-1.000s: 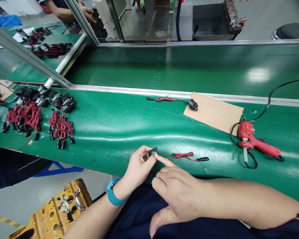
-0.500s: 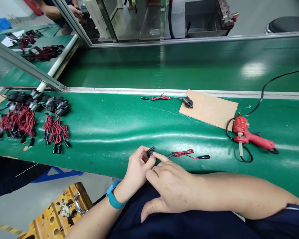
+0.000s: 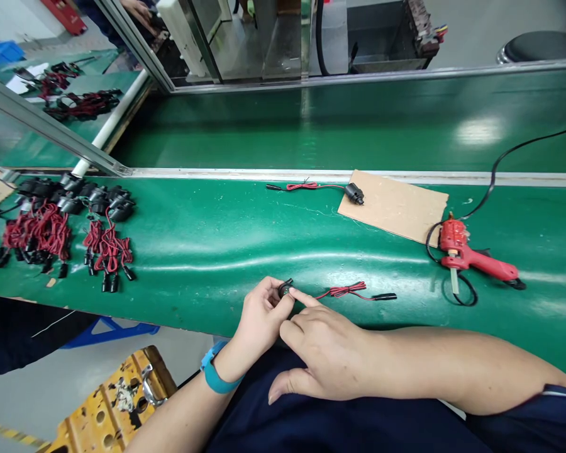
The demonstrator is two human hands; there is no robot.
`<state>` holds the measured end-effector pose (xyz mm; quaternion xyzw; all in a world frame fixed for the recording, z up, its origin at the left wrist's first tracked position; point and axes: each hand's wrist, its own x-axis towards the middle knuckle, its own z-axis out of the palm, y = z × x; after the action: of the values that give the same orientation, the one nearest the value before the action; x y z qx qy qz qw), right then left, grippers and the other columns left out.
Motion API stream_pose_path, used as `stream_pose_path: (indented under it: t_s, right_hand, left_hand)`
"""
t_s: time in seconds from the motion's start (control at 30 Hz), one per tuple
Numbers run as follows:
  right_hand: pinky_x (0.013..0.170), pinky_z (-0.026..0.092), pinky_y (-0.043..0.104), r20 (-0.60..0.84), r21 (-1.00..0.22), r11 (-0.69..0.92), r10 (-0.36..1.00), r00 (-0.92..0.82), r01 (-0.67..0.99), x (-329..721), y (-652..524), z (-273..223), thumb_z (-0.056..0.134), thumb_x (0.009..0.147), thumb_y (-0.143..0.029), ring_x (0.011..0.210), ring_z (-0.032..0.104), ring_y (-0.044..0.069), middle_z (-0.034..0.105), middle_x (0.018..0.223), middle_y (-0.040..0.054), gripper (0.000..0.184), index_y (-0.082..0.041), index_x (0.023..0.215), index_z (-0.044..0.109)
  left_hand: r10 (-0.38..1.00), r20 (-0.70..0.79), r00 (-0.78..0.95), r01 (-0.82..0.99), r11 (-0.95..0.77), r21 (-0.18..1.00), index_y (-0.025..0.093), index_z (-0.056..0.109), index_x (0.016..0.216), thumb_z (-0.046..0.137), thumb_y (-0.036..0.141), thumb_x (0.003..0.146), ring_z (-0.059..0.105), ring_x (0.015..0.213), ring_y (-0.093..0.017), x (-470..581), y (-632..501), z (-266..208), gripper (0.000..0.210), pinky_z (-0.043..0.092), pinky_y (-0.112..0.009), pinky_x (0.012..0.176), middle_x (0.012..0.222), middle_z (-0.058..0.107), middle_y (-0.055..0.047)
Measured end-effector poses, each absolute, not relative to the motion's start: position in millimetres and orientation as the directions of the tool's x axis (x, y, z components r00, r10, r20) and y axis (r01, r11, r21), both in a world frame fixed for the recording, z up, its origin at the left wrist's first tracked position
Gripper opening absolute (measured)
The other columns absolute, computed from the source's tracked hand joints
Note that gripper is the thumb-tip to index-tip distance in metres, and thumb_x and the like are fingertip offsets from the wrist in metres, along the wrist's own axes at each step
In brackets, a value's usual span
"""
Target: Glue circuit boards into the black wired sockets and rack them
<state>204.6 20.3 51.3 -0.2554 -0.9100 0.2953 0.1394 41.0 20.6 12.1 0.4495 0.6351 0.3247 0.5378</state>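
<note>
My left hand [image 3: 263,318] pinches a small round black plastic part [image 3: 285,288] between thumb and fingers, just over the front of the green bench. My right hand [image 3: 325,349] has its index finger stretched out, the tip pressing on that part; the thumb stands apart, the other fingers are curled, and nothing is gripped. Right of the fingers runs a tied red-and-black cable [image 3: 346,290], apparently from the part, with a black connector [image 3: 385,296] at its end. Fingers hide much of the part.
A red glue gun [image 3: 476,255] with a black cord lies at the right. Near it, a cardboard sheet [image 3: 400,204] bears the black head of another cabled part [image 3: 354,194]. Bundles of similar parts [image 3: 108,245] lie at the left. A metal-framed partition [image 3: 311,173] runs behind.
Both hands keep nearly the same pose on the black part. The right hand's thumb and curled fingers have shifted very slightly. In the background, a person's arm at upper left has moved.
</note>
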Motion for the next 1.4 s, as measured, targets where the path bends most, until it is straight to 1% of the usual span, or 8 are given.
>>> stream_pose_path:
  t_s: [0.4,0.53,0.67,0.77,0.9,1.1,1.23,1.4]
  right_hand:
    - [0.113,0.043,0.052,0.100,-0.619,0.683,0.559,-0.823,0.388,204,22,50,0.065,0.086,-0.073,0.070,0.069,0.026,0.064,0.066,0.0027,0.065,-0.009,0.098,0.066]
    - [0.115,0.042,0.050,0.175,-0.645,0.681,0.573,-0.801,0.346,209,21,50,0.065,0.092,-0.062,0.067,0.066,0.022,0.062,0.066,0.0008,0.048,-0.014,0.089,0.063]
    - [0.115,0.039,0.052,0.292,-0.691,0.648,0.655,-0.697,0.320,224,22,50,0.063,0.099,-0.045,0.063,0.059,0.016,0.058,0.069,-0.0027,0.029,-0.020,0.085,0.057]
    - [0.112,0.041,0.051,0.342,-0.705,0.644,0.674,-0.655,0.296,229,35,45,0.066,0.098,-0.028,0.061,0.056,0.013,0.056,0.071,-0.0046,0.017,-0.022,0.087,0.054]
    - [0.097,0.049,0.044,0.345,-0.726,0.640,0.655,-0.673,0.252,203,58,47,0.059,0.100,-0.021,0.061,0.053,0.015,0.057,0.070,-0.0031,0.022,-0.024,0.080,0.050]
    - [0.072,0.045,0.032,0.184,-0.748,0.640,0.454,-0.872,0.176,96,75,57,0.053,0.104,-0.035,0.067,0.057,0.017,0.061,0.071,0.0003,0.031,-0.022,0.076,0.054]
    - [0.074,0.047,0.031,0.165,-0.779,0.626,0.238,-0.957,0.021,27,58,52,0.051,0.105,-0.039,0.078,0.063,0.019,0.067,0.081,0.0031,0.029,-0.020,0.085,0.062]
    - [0.078,0.050,0.032,0.193,-0.785,0.607,0.054,-0.980,-0.122,-13,24,16,0.051,0.105,-0.040,0.084,0.066,0.020,0.070,0.091,0.0055,0.027,-0.020,0.091,0.064]
  left_hand:
    - [0.922,-0.386,0.031,0.255,0.366,0.895,0.018,0.063,0.089,0.067,0.032,0.083,0.046,0.059,-0.011,39,21,6,0.015,0.036,-0.025,0.055,0.069,0.058,0.004]
    - [0.921,-0.387,0.041,0.216,0.370,0.904,0.018,0.063,0.091,0.067,0.032,0.084,0.051,0.062,-0.012,35,21,8,0.016,0.039,-0.025,0.059,0.071,0.061,0.002]
    - [0.889,-0.456,0.039,0.076,0.453,0.888,0.018,0.062,0.092,0.068,0.039,0.084,0.052,0.057,-0.012,19,14,17,0.024,0.039,-0.025,0.055,0.068,0.064,0.000]
    - [0.883,-0.468,-0.029,-0.045,0.467,0.883,0.018,0.061,0.095,0.070,0.040,0.084,0.051,0.052,-0.010,-4,-3,25,0.026,0.037,-0.023,0.052,0.068,0.066,0.000]
    - [0.868,-0.435,-0.241,-0.152,0.408,0.900,0.017,0.061,0.097,0.071,0.041,0.084,0.055,0.055,-0.011,-41,-41,32,0.029,0.040,-0.024,0.054,0.068,0.067,-0.001]
    - [0.733,-0.416,-0.538,-0.293,0.301,0.908,0.014,0.061,0.114,0.072,0.041,0.084,0.058,0.055,-0.013,-70,-113,42,0.041,0.041,-0.024,0.054,0.064,0.064,0.001]
    - [0.595,-0.421,-0.685,-0.395,0.183,0.900,0.014,0.061,0.122,0.072,0.040,0.086,0.057,0.055,-0.012,-64,-166,41,0.046,0.043,-0.024,0.055,0.069,0.070,-0.002]
    - [0.473,-0.518,-0.713,-0.604,-0.039,0.796,0.016,0.061,0.108,0.077,0.042,0.078,0.060,0.054,-0.013,-49,-241,38,0.043,0.044,-0.025,0.055,0.077,0.074,-0.009]
